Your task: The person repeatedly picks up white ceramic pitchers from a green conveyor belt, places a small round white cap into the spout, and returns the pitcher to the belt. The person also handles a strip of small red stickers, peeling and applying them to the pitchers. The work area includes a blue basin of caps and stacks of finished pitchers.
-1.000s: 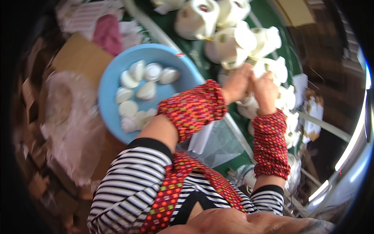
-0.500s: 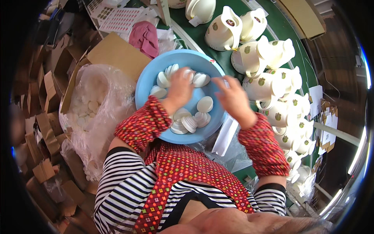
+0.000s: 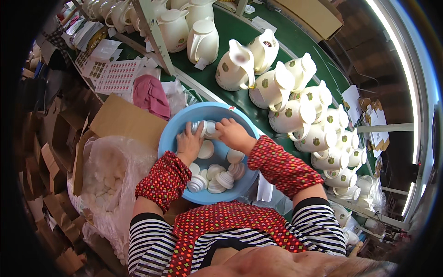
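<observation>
sticker sheets [image 3: 113, 74] upper left, cardboard boxes [image 3: 46, 152] left

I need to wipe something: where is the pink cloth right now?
In the head view the pink cloth lies at upper left, just beyond the blue basin and beside the sticker sheets.

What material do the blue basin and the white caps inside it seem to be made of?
Blue basin: likely plastic, smooth with a soft sheen, thin rolled rim, even colour.
White caps: probably moulded plastic, glossy, with ribbed sides; the look leaves this open.
Left hand and right hand each rest on caps.
</observation>
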The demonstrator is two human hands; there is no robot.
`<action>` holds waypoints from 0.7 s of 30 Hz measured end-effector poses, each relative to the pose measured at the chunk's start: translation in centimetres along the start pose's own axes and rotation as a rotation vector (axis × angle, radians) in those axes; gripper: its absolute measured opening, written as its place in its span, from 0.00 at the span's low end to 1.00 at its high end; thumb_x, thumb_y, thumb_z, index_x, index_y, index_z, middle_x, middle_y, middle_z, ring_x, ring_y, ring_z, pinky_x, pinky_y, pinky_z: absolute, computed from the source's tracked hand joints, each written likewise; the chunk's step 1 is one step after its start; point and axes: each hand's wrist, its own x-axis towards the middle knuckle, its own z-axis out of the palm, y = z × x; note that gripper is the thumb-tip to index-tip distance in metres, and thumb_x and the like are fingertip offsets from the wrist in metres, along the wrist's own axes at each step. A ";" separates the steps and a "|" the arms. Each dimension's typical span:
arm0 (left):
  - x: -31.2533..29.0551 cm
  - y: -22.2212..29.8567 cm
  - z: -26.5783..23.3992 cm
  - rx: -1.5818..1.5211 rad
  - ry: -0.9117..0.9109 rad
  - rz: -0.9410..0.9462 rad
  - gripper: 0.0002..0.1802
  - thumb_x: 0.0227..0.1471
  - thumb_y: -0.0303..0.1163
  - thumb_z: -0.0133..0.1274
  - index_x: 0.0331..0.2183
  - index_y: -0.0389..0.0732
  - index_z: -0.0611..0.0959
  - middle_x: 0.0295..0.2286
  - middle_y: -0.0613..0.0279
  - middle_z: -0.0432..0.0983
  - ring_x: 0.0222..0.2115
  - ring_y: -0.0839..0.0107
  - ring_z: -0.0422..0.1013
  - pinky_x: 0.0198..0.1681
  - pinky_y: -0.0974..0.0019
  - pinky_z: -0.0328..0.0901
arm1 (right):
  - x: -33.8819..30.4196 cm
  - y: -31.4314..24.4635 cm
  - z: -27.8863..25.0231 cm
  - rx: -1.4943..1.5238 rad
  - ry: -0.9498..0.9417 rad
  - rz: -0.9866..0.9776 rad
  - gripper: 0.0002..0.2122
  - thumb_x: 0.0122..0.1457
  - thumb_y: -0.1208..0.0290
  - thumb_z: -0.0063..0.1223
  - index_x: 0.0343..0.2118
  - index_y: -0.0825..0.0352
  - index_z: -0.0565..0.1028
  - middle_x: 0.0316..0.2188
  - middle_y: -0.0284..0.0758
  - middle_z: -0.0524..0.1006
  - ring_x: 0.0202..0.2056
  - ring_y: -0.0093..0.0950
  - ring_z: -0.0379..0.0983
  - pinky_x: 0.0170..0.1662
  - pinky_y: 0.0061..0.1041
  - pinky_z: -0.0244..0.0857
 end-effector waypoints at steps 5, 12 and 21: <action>0.8 -1.4 -0.3 -0.120 -0.238 -0.003 0.38 0.59 0.37 0.55 0.68 0.61 0.62 0.56 0.42 0.64 0.43 0.43 0.77 0.46 0.37 0.68 | 5.4 0.7 -13.3 0.426 0.355 0.297 0.18 0.57 0.67 0.67 0.48 0.68 0.77 0.36 0.47 0.81 0.37 0.42 0.81 0.42 0.37 0.74; 1.4 -0.4 -4.8 -0.530 -0.229 -0.045 0.31 0.61 0.40 0.56 0.61 0.51 0.64 0.49 0.37 0.68 0.40 0.34 0.76 0.45 0.42 0.74 | 14.0 12.3 -17.7 0.200 0.640 0.467 0.15 0.65 0.65 0.58 0.51 0.66 0.79 0.36 0.50 0.83 0.38 0.46 0.82 0.46 0.41 0.74; 2.0 -0.1 -7.7 -0.951 -0.120 -0.036 0.30 0.63 0.40 0.56 0.62 0.47 0.66 0.51 0.34 0.74 0.48 0.33 0.73 0.52 0.43 0.70 | 14.6 8.9 -21.0 -0.380 0.125 0.283 0.25 0.63 0.61 0.60 0.63 0.55 0.73 0.51 0.48 0.76 0.51 0.49 0.76 0.54 0.46 0.71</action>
